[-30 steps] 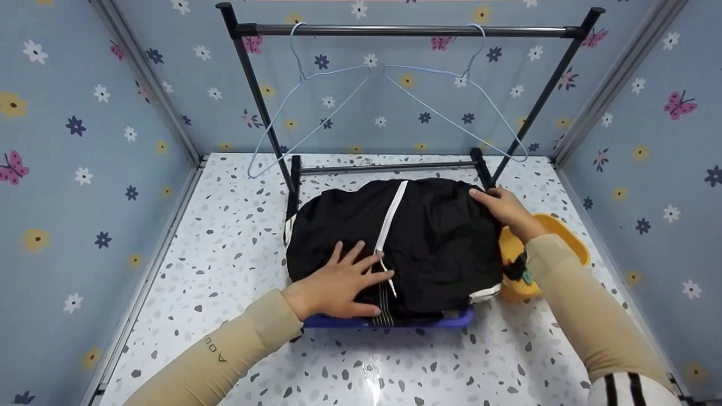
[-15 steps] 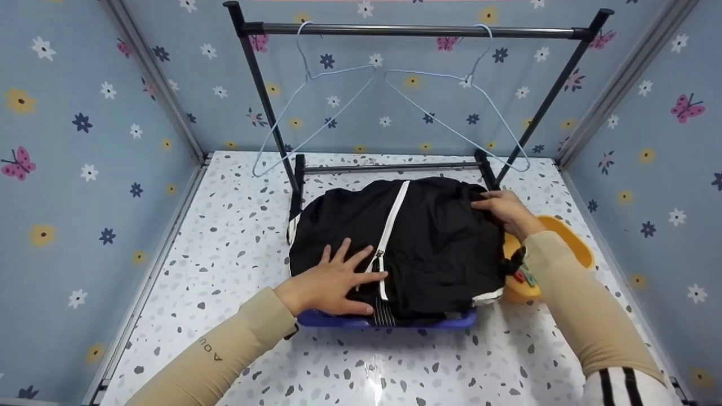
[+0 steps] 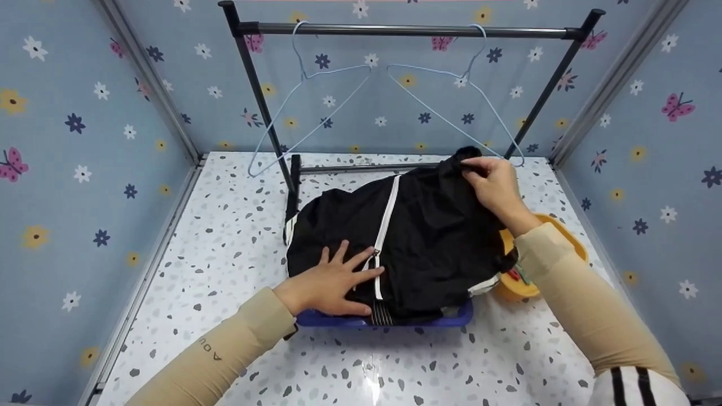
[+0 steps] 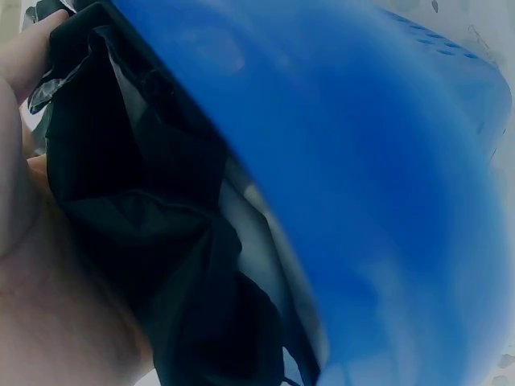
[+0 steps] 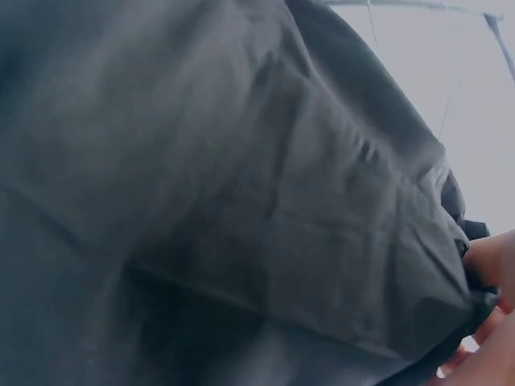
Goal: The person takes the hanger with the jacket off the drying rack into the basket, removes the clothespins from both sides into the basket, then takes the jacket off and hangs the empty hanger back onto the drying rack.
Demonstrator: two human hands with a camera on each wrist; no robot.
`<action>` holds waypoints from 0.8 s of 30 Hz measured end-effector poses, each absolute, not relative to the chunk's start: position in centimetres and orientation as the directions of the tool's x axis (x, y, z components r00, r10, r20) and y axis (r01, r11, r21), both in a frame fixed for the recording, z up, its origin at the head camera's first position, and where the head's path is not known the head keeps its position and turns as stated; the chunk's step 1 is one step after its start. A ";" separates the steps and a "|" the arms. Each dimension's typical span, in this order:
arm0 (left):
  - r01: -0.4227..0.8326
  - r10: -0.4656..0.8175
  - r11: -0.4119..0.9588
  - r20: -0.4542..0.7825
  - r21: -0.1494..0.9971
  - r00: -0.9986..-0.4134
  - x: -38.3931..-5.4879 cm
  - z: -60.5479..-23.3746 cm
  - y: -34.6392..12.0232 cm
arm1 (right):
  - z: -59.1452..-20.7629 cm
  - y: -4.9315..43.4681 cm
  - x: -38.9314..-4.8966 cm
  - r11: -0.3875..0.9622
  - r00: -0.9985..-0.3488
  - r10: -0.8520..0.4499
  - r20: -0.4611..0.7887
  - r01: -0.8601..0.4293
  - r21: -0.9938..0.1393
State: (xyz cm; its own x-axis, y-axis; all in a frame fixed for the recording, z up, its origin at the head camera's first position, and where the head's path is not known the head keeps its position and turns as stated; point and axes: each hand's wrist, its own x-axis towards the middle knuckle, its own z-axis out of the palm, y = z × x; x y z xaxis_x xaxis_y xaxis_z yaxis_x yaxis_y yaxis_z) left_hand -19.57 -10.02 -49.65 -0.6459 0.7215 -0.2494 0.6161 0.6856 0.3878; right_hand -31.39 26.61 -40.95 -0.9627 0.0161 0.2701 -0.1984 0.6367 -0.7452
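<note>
A black jacket (image 3: pixel 440 242) with a white zipper lies bunched over a blue basket (image 3: pixel 451 321). My left hand (image 3: pixel 335 285) rests on the jacket's left front, its fingers spread and straight, beside the zipper pull. With thumb and fingers my right hand (image 3: pixel 496 183) pinches the jacket's far right part and holds it raised above the basket. In the left wrist view, black cloth (image 4: pixel 153 225) hangs by the basket's blurred rim (image 4: pixel 386 201). Raised dark cloth (image 5: pixel 241 193) fills most of the right wrist view, with the fingers at its right edge.
A black rack (image 3: pixel 406 29) stands behind, with two pale blue wire hangers, a left hanger (image 3: pixel 333 115) and a right hanger (image 3: pixel 445 129). To the right, partly behind the right arm, is a yellow container (image 3: pixel 522 290) with small coloured clips. Patterned walls enclose three sides.
My right hand has taken hold of the jacket's far right part and lifted it up and away from me. The left hand has shifted slightly left and stays on the jacket.
</note>
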 end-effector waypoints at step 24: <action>0.628 0.744 0.650 -0.194 0.427 -0.639 -19.5 -49.8 -10.9 | -40.5 19.0 -24.5 0.346 -0.808 -0.510 0.297 -0.508 -0.789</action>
